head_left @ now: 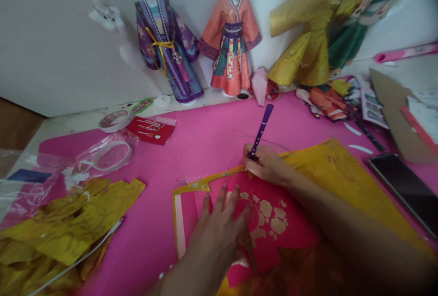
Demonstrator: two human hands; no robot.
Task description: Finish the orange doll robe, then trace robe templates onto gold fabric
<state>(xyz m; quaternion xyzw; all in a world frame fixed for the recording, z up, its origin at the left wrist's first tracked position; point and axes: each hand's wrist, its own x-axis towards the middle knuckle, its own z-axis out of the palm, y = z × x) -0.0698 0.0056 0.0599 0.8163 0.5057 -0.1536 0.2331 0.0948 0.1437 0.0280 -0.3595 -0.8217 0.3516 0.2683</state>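
Observation:
My right hand (268,163) grips a purple pen (262,127) with pale dots, its tip end low by the upper edge of a bright pink-red sheet (296,220) printed with gold flowers. My left hand (219,223) lies across that sheet with its fingers spread, pressing on it. Beneath the sheet is a large yellow patterned piece (331,173), which shows along the top and left edges and spreads out to the right under my right forearm. A narrow pale strip (180,225) runs down the left side. The pen's tip is hidden by my fingers.
A pink mat (150,214) covers the table. Crumpled yellow pieces (75,223), tape rolls (112,155) and a red packet (152,129) lie left. A phone (407,191) and scraps (331,100) lie right. Dressed figures (232,45) stand along the wall.

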